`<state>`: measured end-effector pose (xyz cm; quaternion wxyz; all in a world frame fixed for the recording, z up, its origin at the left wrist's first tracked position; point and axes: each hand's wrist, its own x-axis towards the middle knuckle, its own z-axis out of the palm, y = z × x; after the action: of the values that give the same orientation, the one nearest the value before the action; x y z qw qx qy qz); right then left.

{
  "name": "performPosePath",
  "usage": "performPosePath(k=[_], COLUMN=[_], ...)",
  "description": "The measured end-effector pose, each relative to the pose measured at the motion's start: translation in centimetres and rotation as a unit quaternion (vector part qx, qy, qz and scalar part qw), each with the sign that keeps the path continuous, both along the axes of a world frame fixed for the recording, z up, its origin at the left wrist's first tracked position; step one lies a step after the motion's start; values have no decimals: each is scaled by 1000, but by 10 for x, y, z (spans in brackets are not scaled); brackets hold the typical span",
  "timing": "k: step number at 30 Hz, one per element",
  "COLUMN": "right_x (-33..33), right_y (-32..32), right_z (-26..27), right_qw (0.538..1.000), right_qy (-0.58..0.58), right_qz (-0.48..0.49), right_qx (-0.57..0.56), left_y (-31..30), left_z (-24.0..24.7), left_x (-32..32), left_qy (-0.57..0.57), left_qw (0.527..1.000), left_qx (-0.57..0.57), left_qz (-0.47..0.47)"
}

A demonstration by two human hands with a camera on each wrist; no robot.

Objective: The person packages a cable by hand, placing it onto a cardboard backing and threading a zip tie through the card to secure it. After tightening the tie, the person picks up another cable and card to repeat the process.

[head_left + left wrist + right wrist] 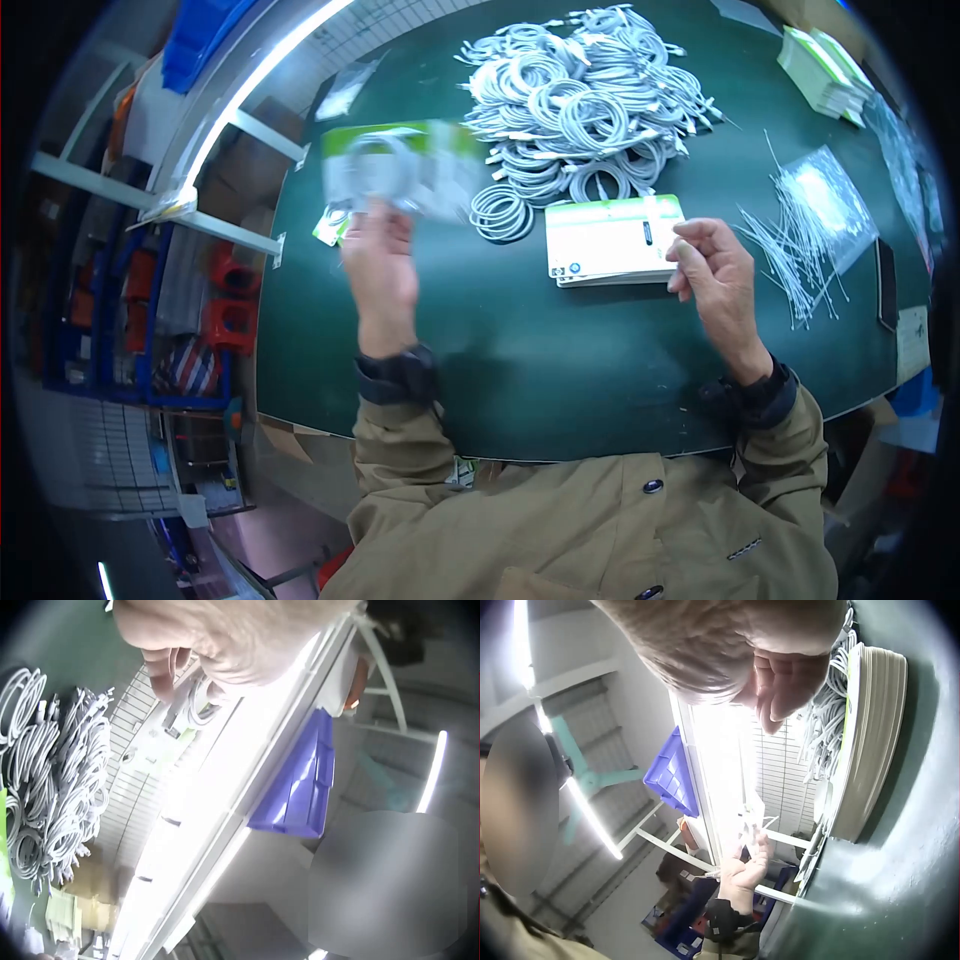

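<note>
My left hand (381, 262) grips the lower edge of a green-and-white card (445, 175) and holds it up over the left of the table, blurred in the head view. A coiled grey cable (382, 168) lies against this card; in the left wrist view the coil (201, 705) shows beyond the fingers. My right hand (716, 277) has its fingers loosely bent at the right edge of a stack of white cards (605, 243) with green tops. From the right wrist, that stack (877, 735) looks thick, and nothing shows in the bent fingers.
A large heap of coiled grey cables (590, 110) covers the back of the green table (540, 370). One coil (502, 213) lies before it. White cable ties (795, 250) spread beside a clear bag (830, 200) at right. More cards (825, 75) stand back right; a metal frame (225, 235) borders the left.
</note>
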<state>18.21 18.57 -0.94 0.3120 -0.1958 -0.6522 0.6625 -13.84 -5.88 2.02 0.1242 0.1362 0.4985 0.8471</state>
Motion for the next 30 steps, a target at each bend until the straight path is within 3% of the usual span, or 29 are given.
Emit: performPosePath(k=[2,5,8,10,13,16,17,20,27,30], right_x=[-1,-1,-2,-3,-3,-3,-3,-2,-1,-1], right_y=[-1,-3,-2,-3,-4,-4,-4,-4,-4,-4], right_z=[1,3,2,2,4,5,6,7,5,3], right_qw=[999,998,996,996,995,994,994,993,994,994], right_qy=[-27,-53,-67,-66,-80,-86,-88,-94,-86,-86], right_qz=[22,39,49,55,62,67,68,69,73,71], right_qx=[10,8,9,7,1,9,10,9,12,15], left_y=[10,6,14,29,49,65,68,66,33,19], left_z=[14,-25,-54,-55,-37,-43,-49,-56,-63,-50], left_x=[1,1,26,37,49,47,45,45,39,37], left_qy=[-95,-159,-52,82,317,611,575,510,474,350], left_qw=[987,987,979,948,832,625,642,634,594,705], left_qx=[99,-17,-157,-286,-448,-485,-505,-576,-649,-615], left_qz=[80,-9,-117,-110,-82,-8,-54,-75,16,55])
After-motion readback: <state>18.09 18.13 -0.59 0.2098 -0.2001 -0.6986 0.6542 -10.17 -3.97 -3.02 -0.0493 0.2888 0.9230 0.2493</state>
